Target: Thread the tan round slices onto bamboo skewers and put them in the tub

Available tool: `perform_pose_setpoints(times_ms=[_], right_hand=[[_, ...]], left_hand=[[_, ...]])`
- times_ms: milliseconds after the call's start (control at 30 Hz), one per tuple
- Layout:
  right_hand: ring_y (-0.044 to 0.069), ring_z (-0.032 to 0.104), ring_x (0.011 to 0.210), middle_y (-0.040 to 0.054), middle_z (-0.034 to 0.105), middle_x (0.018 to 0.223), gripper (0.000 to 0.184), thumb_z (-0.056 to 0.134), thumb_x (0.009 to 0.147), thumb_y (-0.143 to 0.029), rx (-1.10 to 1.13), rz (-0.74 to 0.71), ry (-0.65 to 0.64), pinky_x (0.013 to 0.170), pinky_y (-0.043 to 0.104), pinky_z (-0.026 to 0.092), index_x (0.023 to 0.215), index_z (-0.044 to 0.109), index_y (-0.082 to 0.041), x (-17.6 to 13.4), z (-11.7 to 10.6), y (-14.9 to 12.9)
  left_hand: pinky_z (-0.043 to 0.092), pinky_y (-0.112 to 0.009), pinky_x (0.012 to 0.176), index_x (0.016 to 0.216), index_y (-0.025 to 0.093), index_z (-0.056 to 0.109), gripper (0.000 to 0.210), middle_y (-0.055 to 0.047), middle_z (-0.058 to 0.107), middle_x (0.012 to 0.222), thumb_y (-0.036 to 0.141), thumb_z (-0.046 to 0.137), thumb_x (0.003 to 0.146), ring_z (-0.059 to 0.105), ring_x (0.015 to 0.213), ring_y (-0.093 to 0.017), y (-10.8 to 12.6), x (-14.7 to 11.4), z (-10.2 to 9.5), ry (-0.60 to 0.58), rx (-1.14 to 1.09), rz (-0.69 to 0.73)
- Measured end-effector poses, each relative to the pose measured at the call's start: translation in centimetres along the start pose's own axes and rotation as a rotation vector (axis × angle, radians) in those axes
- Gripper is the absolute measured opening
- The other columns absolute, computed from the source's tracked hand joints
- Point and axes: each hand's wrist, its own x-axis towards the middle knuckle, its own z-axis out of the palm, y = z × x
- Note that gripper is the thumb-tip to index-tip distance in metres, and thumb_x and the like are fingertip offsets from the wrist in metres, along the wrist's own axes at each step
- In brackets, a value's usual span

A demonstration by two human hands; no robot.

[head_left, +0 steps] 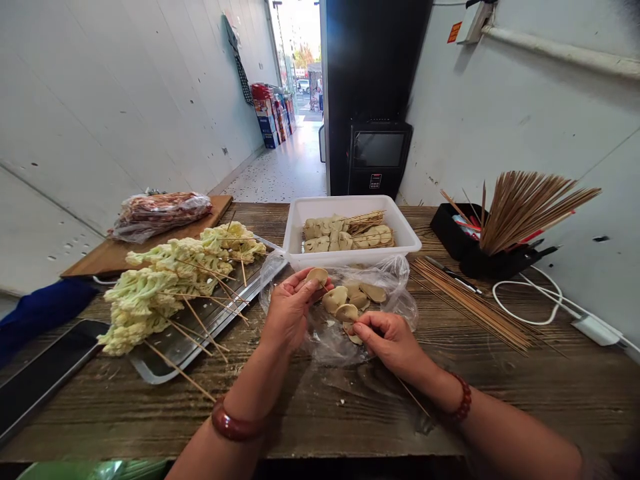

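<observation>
- Your left hand (293, 303), at the centre of the frame, had its thumb and fingertips pinched together on a pale slice (317, 275).
- Your right hand (393, 340), right of centre, looked clamped around a thin stick (413, 397), whose rear end ran toward the bottom of the frame. Another slice showed at those fingertips; whether the stick passed through it, I couldn't tell.
- The slice seemed best held by its rim, so that your fingertips stayed out of the point's path.
- A hold close behind the point probably gave you more control, since so thin a stick would likely bend if pushed from far back.
- Slow, straight pressure through the broad middle seemed wise; near the edge, a slice that thin could well have split.
- The slices looked cream to beige, smooth and round to oval, a few slightly cupped, with darker rims.
- More loose slices (374, 292) lay overlapping on the open plastic bag (340, 350) in the middle of the frame, between and beyond your hands.
- Above them, at upper centre, the white tub (350, 259) held threaded slices (325, 230) lying flat, with sticks showing on the right.
</observation>
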Motion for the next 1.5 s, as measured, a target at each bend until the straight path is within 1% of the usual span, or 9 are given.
perform_pose_setpoints(times_ms=[200, 333, 533, 667, 800, 967, 1100, 1333, 1500], right_hand=[[0.009, 0.039, 0.046, -0.0032, 0.048, 0.050, 0.033, 0.056, 0.086, -0.043, 0.063, 0.064, -0.024, 0.046, 0.022, 0.029, 0.073, 0.068, -0.014, 0.0, 0.0, 0.1], [0.009, 0.040, 0.046, -0.0031, 0.048, 0.051, 0.035, 0.058, 0.085, -0.045, 0.068, 0.055, -0.029, 0.047, 0.022, 0.030, 0.073, 0.068, -0.014, 0.0, -0.1, 0.1], [0.008, 0.037, 0.045, -0.0038, 0.045, 0.049, 0.036, 0.057, 0.086, -0.045, 0.056, 0.071, -0.052, 0.046, 0.022, 0.028, 0.074, 0.070, -0.013, -0.1, -0.2, 0.3], [0.009, 0.039, 0.048, -0.0029, 0.048, 0.052, 0.036, 0.058, 0.086, -0.045, 0.068, 0.057, -0.067, 0.047, 0.022, 0.029, 0.073, 0.070, -0.014, -0.1, -0.3, 0.5], [0.009, 0.039, 0.047, -0.0023, 0.050, 0.052, 0.039, 0.060, 0.085, -0.049, 0.087, 0.059, -0.078, 0.046, 0.022, 0.029, 0.072, 0.070, -0.014, 0.1, -0.6, 0.7], [0.007, 0.036, 0.044, -0.0031, 0.049, 0.050, 0.044, 0.061, 0.082, -0.056, 0.174, 0.119, -0.083, 0.044, 0.021, 0.027, 0.073, 0.070, -0.014, 0.3, -0.9, 0.7], [0.007, 0.037, 0.044, -0.0028, 0.050, 0.052, 0.043, 0.062, 0.081, -0.055, 0.184, 0.127, -0.094, 0.045, 0.022, 0.026, 0.075, 0.070, -0.013, 0.3, -1.1, 0.7], [0.007, 0.032, 0.043, -0.0051, 0.043, 0.046, 0.043, 0.063, 0.079, -0.055, 0.191, 0.147, -0.127, 0.044, 0.022, 0.022, 0.072, 0.069, -0.013, 0.5, -1.4, 0.4], [0.007, 0.033, 0.044, -0.0045, 0.046, 0.048, 0.044, 0.063, 0.080, -0.056, 0.204, 0.147, -0.146, 0.045, 0.022, 0.022, 0.074, 0.070, -0.013, 0.6, -1.6, 0.6]], left_hand=[[0.056, -0.031, 0.073, 0.083, 0.013, 0.070, 0.025, -0.011, 0.077, 0.085, 0.027, 0.081, 0.066, 0.072, 0.074, -0.021, 0.2, 0.0, -0.3, -0.062, -0.015, -0.027], [0.055, -0.030, 0.072, 0.078, 0.013, 0.070, 0.019, -0.011, 0.076, 0.081, 0.027, 0.079, 0.068, 0.072, 0.073, -0.021, 0.1, 0.0, -0.4, -0.068, -0.007, -0.017], [0.055, -0.029, 0.071, 0.075, 0.012, 0.070, 0.019, -0.010, 0.076, 0.078, 0.028, 0.078, 0.069, 0.071, 0.071, -0.019, 0.1, 0.0, -0.5, -0.051, -0.001, -0.016], [0.054, -0.030, 0.071, 0.072, 0.013, 0.068, 0.018, -0.009, 0.075, 0.074, 0.027, 0.078, 0.068, 0.070, 0.069, -0.019, 0.3, -0.1, -0.5, -0.045, -0.011, -0.041], [0.054, -0.031, 0.071, 0.073, 0.013, 0.068, 0.018, -0.009, 0.075, 0.074, 0.027, 0.078, 0.067, 0.070, 0.069, -0.020, 0.6, -0.2, -0.5, -0.071, -0.004, -0.069], [0.055, -0.031, 0.070, 0.077, 0.013, 0.071, 0.016, -0.011, 0.076, 0.079, 0.024, 0.076, 0.066, 0.071, 0.071, -0.021, 0.8, -0.2, -0.5, -0.120, -0.003, -0.080], [0.054, -0.031, 0.070, 0.076, 0.012, 0.071, 0.016, -0.011, 0.076, 0.078, 0.024, 0.076, 0.066, 0.070, 0.069, -0.020, 0.8, -0.1, -0.5, -0.118, 0.022, -0.073], [0.054, -0.032, 0.070, 0.074, 0.012, 0.070, 0.017, -0.011, 0.076, 0.077, 0.027, 0.076, 0.067, 0.071, 0.069, -0.021, 0.7, 0.0, -0.9, -0.108, 0.047, -0.078], [0.055, -0.031, 0.069, 0.074, 0.013, 0.070, 0.017, -0.011, 0.076, 0.078, 0.027, 0.076, 0.065, 0.071, 0.068, -0.021, 0.6, 0.0, -0.9, -0.121, 0.054, -0.087]])
